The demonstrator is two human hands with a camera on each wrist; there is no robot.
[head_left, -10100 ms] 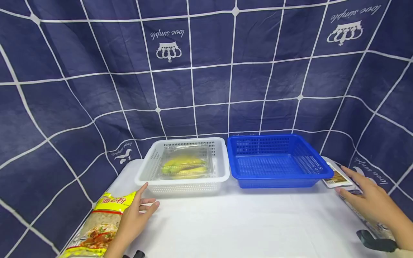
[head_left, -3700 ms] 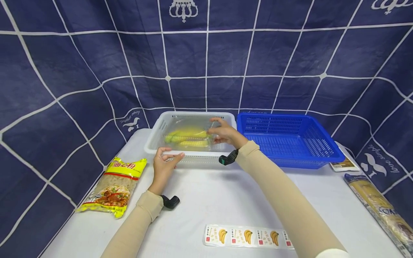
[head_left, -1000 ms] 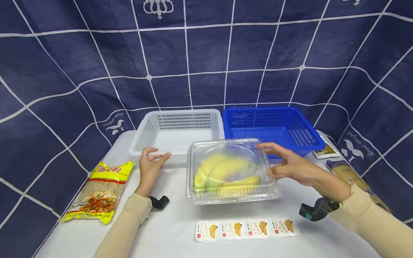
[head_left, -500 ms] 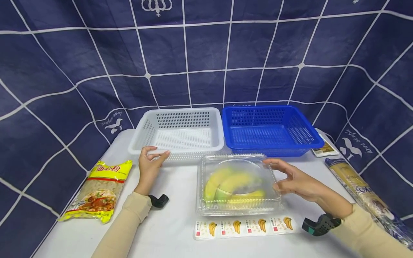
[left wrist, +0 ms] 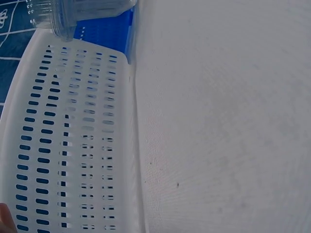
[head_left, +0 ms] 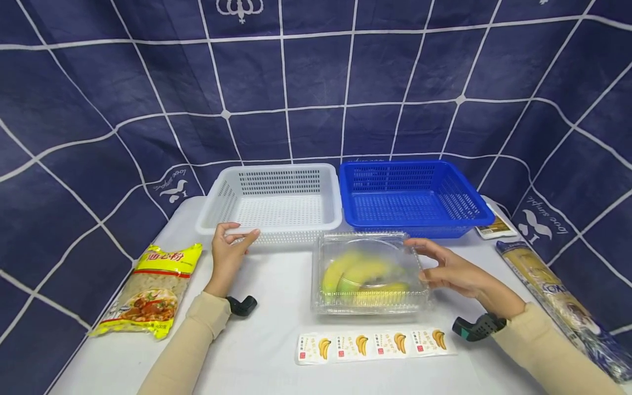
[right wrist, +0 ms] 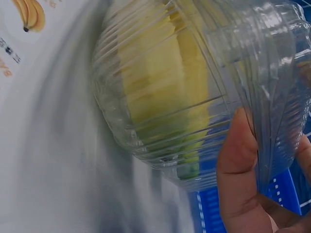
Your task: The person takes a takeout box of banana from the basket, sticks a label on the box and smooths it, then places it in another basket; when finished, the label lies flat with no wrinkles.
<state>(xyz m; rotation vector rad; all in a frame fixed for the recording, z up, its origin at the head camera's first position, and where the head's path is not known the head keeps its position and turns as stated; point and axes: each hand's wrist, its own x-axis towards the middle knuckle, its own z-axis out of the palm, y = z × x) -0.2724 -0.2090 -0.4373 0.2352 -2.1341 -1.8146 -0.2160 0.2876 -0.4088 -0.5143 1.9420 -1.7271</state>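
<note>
My right hand (head_left: 451,271) pinches the right edge of a clear plastic clamshell box (head_left: 370,310), thumb at the front and fingers behind. Inside, under a partly fogged lid, lie yellow-green bananas (head_left: 357,274); in the right wrist view they show through the ribbed wall. The box is close over the white table, in front of the two baskets. My left hand (head_left: 229,258) grips the front rim of the white basket (head_left: 276,229), fingers over the rim and thumb along it. In the left wrist view only a fingertip (left wrist: 6,221) shows beside the basket's slotted wall.
A blue basket (head_left: 419,224) stands right of the white one. A strip of banana stickers (head_left: 375,346) lies in front of the box. A yellow-topped food bag (head_left: 150,291) lies left; a long packet (head_left: 558,299) and a small flat pack (head_left: 498,225) lie right.
The box of bananas, earlier inside the white basket, was lifted out by my right hand and lowered toward the table. Over the last half second it shifts slightly back and right. My left hand stays put.
</note>
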